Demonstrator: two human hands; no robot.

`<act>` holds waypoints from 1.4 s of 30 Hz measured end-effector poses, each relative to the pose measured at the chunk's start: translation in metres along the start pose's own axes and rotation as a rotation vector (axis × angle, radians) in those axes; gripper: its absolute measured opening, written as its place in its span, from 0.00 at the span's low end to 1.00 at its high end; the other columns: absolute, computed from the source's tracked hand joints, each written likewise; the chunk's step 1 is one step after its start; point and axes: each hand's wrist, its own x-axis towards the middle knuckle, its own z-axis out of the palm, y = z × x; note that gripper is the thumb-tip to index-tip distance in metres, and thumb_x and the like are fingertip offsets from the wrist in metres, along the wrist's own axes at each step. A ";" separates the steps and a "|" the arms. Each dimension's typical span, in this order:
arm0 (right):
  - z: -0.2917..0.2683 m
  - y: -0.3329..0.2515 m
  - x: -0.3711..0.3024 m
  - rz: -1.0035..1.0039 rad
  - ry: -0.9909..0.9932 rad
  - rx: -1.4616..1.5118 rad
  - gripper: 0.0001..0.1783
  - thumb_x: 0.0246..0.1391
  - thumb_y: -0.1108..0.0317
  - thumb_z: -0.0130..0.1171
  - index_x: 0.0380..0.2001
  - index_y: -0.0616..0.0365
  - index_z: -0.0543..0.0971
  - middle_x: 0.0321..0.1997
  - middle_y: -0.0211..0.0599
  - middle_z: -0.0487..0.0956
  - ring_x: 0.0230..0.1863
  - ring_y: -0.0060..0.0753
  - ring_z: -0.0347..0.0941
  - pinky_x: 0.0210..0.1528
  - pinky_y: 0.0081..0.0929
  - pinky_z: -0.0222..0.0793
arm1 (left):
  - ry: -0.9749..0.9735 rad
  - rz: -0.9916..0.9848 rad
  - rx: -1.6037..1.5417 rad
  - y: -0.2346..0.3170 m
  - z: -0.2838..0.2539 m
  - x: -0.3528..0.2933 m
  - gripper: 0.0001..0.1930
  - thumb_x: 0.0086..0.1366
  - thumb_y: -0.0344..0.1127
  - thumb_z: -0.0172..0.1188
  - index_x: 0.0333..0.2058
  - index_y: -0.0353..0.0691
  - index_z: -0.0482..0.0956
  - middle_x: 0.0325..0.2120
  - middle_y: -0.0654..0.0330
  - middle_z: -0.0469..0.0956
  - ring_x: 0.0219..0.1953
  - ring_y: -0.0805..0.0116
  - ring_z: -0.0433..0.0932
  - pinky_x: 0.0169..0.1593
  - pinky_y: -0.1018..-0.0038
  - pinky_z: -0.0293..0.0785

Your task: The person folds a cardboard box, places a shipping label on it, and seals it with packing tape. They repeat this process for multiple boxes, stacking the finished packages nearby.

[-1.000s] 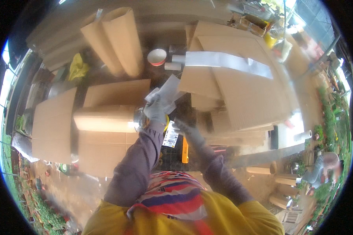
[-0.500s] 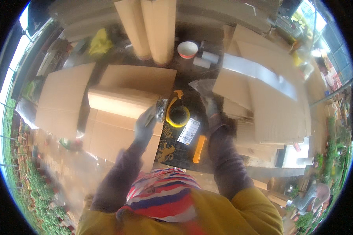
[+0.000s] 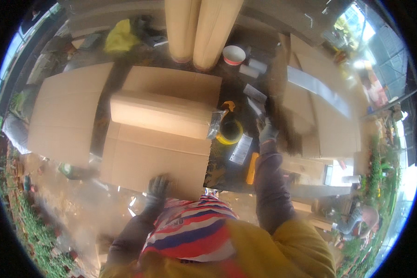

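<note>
My left hand (image 3: pixel 158 189), in a grey glove, lies over the near edge of an opened cardboard sheet (image 3: pixel 148 153), its fingers stretched out. A long folded cardboard piece (image 3: pixel 162 116) stands across that sheet, with clear tape (image 3: pixel 214 124) on its right end. Out to the right, my gloved right hand (image 3: pixel 268 133) pinches the near end of a white paper slip (image 3: pixel 255 106); motion blurs its fingertips. A darker slip (image 3: pixel 255 92) lies just beyond. Between my hands are a yellow ring-shaped tape roll (image 3: pixel 230 134), a printed white label (image 3: pixel 241 149) and an orange cutter (image 3: pixel 252 168).
More flat cardboard (image 3: pixel 69 111) lies left; stacked cardboard (image 3: pixel 333 120) bearing a white strip stands right. Two tall cardboard columns (image 3: pixel 183 32), a red-and-white bowl (image 3: pixel 234 55) and white rolls (image 3: pixel 249 71) are at the back. A person (image 3: pixel 361 217) is at lower right.
My left hand has left the taped end of the folded cardboard and come down to the sheet's near edge. My right hand has shifted slightly right, and the view has turned.
</note>
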 end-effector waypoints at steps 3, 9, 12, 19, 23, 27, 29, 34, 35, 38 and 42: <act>0.012 -0.023 -0.024 -0.342 0.035 -0.514 0.16 0.62 0.63 0.53 0.52 0.54 0.76 0.50 0.43 0.80 0.45 0.40 0.80 0.43 0.36 0.74 | 0.104 0.112 -0.100 -0.021 -0.005 0.012 0.30 0.62 0.35 0.48 0.65 0.47 0.61 0.68 0.49 0.52 0.70 0.47 0.50 0.69 0.41 0.44; 0.036 -0.060 -0.074 -0.692 0.064 -1.718 0.13 0.61 0.65 0.54 0.44 0.58 0.82 0.51 0.43 0.80 0.47 0.42 0.78 0.48 0.31 0.72 | 0.166 0.274 0.022 -0.045 -0.012 0.025 0.29 0.63 0.36 0.46 0.65 0.44 0.62 0.67 0.46 0.55 0.70 0.45 0.50 0.69 0.40 0.44; 0.045 -0.064 -0.098 -0.961 0.210 -1.224 0.11 0.60 0.70 0.55 0.42 0.61 0.83 0.50 0.42 0.81 0.47 0.37 0.79 0.47 0.30 0.73 | 0.077 0.284 -0.049 -0.040 -0.008 0.031 0.29 0.65 0.37 0.44 0.66 0.43 0.60 0.68 0.46 0.52 0.70 0.43 0.48 0.68 0.38 0.42; 0.145 0.003 -0.231 -0.240 -0.527 -0.094 0.15 0.55 0.78 0.57 0.47 0.64 0.81 0.44 0.39 0.83 0.44 0.30 0.78 0.47 0.28 0.74 | -0.083 0.253 0.203 -0.029 -0.031 0.027 0.30 0.69 0.41 0.40 0.68 0.40 0.54 0.69 0.39 0.47 0.70 0.35 0.45 0.64 0.29 0.41; 0.178 0.066 -0.264 -0.545 -0.870 -1.268 0.15 0.57 0.72 0.58 0.48 0.58 0.80 0.40 0.39 0.83 0.41 0.34 0.79 0.46 0.31 0.75 | -0.152 0.339 0.109 -0.033 -0.074 0.038 0.29 0.68 0.42 0.41 0.66 0.37 0.59 0.66 0.36 0.55 0.68 0.34 0.53 0.62 0.30 0.48; 0.158 0.038 -0.173 -0.808 -0.779 -1.268 0.11 0.58 0.68 0.59 0.43 0.57 0.80 0.40 0.39 0.83 0.36 0.33 0.80 0.36 0.30 0.76 | -0.241 0.417 0.058 -0.038 -0.133 0.052 0.25 0.67 0.39 0.45 0.61 0.37 0.67 0.59 0.36 0.66 0.60 0.38 0.66 0.60 0.39 0.61; 0.150 0.019 -0.105 -0.374 -0.952 -0.892 0.16 0.56 0.64 0.62 0.46 0.56 0.79 0.46 0.38 0.81 0.38 0.33 0.80 0.36 0.29 0.77 | -0.198 0.435 -0.013 -0.042 -0.161 0.067 0.24 0.66 0.38 0.46 0.59 0.38 0.69 0.55 0.38 0.71 0.56 0.42 0.72 0.57 0.43 0.66; 0.164 0.035 -0.038 0.067 -1.176 -0.840 0.38 0.47 0.57 0.71 0.62 0.53 0.70 0.62 0.38 0.73 0.56 0.37 0.73 0.55 0.32 0.72 | -0.318 0.341 -0.275 -0.081 -0.193 0.123 0.18 0.60 0.39 0.55 0.50 0.46 0.78 0.38 0.52 0.81 0.38 0.54 0.81 0.36 0.55 0.76; 0.168 0.041 -0.044 0.059 -1.149 -0.907 0.41 0.46 0.56 0.72 0.63 0.52 0.69 0.63 0.38 0.72 0.59 0.39 0.71 0.58 0.34 0.69 | -0.337 0.307 -0.310 -0.091 -0.194 0.136 0.17 0.59 0.40 0.56 0.48 0.48 0.79 0.35 0.53 0.81 0.36 0.54 0.81 0.34 0.55 0.76; 0.176 0.051 -0.086 0.034 -1.221 -0.872 0.46 0.41 0.54 0.74 0.65 0.47 0.67 0.64 0.40 0.70 0.63 0.46 0.66 0.64 0.39 0.63 | -0.230 0.303 -0.363 -0.119 -0.203 0.153 0.14 0.57 0.40 0.58 0.42 0.53 0.81 0.27 0.54 0.81 0.31 0.53 0.81 0.33 0.57 0.75; 0.188 0.057 -0.155 -0.753 -1.168 -1.396 0.47 0.37 0.48 0.75 0.64 0.37 0.68 0.63 0.42 0.70 0.62 0.53 0.66 0.63 0.45 0.62 | -0.105 0.269 -0.397 -0.139 -0.230 0.150 0.14 0.54 0.42 0.63 0.40 0.49 0.83 0.26 0.57 0.82 0.30 0.55 0.81 0.35 0.61 0.77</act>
